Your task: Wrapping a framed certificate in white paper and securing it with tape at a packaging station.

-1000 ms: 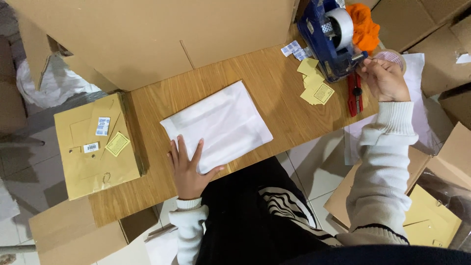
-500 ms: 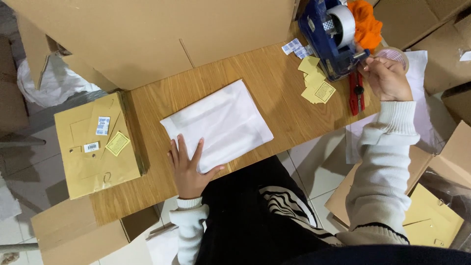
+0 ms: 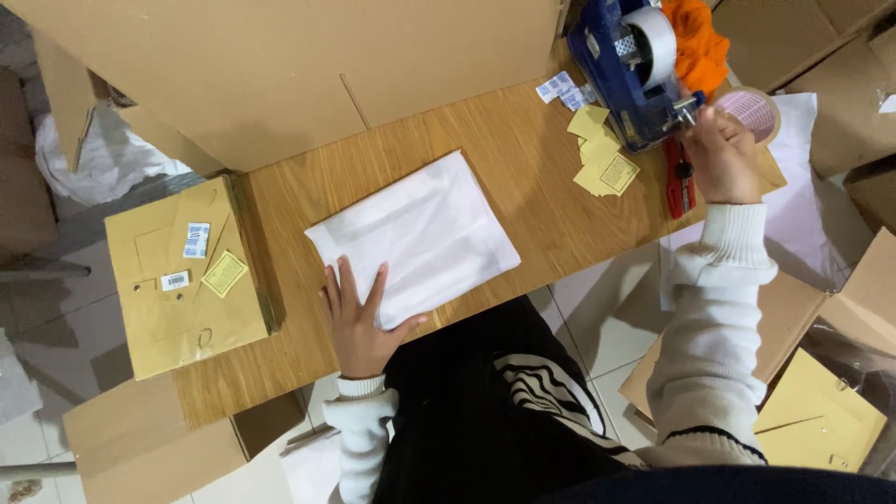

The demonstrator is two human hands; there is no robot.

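A white flat parcel point(image 3: 415, 233) lies in the middle of the wooden table point(image 3: 523, 168). My left hand point(image 3: 359, 322) rests flat on the parcel's near left corner, fingers spread. My right hand point(image 3: 717, 154) reaches to the far right end of the table, its fingers pinched at the front of a blue tape dispenser point(image 3: 630, 65) that carries a roll of clear tape. Whether a strip of tape is between the fingers cannot be made out.
Yellow slips point(image 3: 602, 163) and small white labels point(image 3: 560, 89) lie by the dispenser, with a red tool point(image 3: 679, 182) and a tape roll point(image 3: 756, 107) beside my right hand. A gold-coloured envelope stack point(image 3: 187, 280) sits left. Large cardboard boxes point(image 3: 280, 65) line the back.
My right hand has shifted slightly left, closer to the front of the tape dispenser. The left hand stays on the parcel.
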